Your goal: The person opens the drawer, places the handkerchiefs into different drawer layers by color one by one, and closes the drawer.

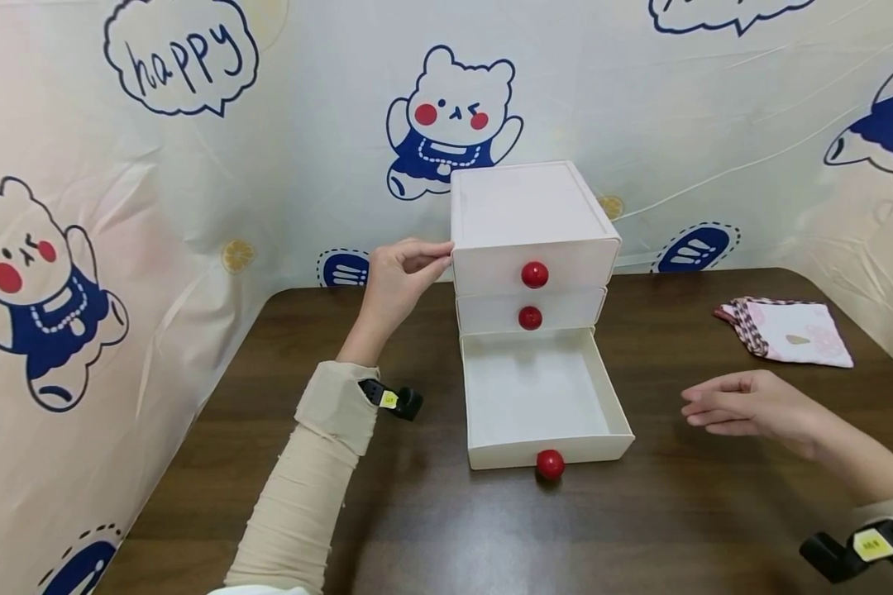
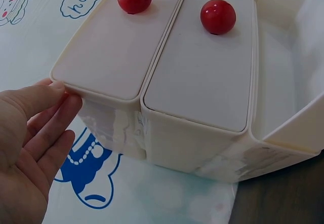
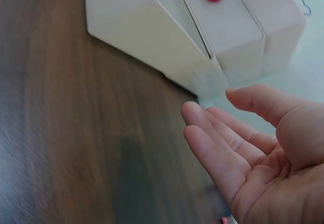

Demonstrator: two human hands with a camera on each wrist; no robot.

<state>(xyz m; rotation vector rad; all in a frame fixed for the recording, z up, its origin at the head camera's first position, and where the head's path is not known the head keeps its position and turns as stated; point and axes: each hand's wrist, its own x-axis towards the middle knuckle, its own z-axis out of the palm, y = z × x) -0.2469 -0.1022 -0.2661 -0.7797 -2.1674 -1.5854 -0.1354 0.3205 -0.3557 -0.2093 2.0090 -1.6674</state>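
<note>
A white three-drawer box (image 1: 524, 198) with round red knobs stands on the table. Its bottom drawer (image 1: 536, 397) is pulled out, and bare white floor shows inside; the upper two drawers are closed. My left hand (image 1: 404, 277) touches the box's upper left front edge with thumb and fingertips; in the left wrist view the thumb (image 2: 43, 97) lies at the corner of the top drawer's front (image 2: 111, 46). To the right of the pulled-out drawer, my right hand (image 1: 759, 405) hovers above the table, fingers loosely extended, holding nothing.
A folded pink-and-white cloth (image 1: 799, 333) with a checked edge lies at the table's right. Behind the brown wooden table (image 1: 432, 529) hangs a printed curtain (image 1: 327, 149) with cartoon bears. The drawer's red knob (image 1: 551, 464) juts out toward the front.
</note>
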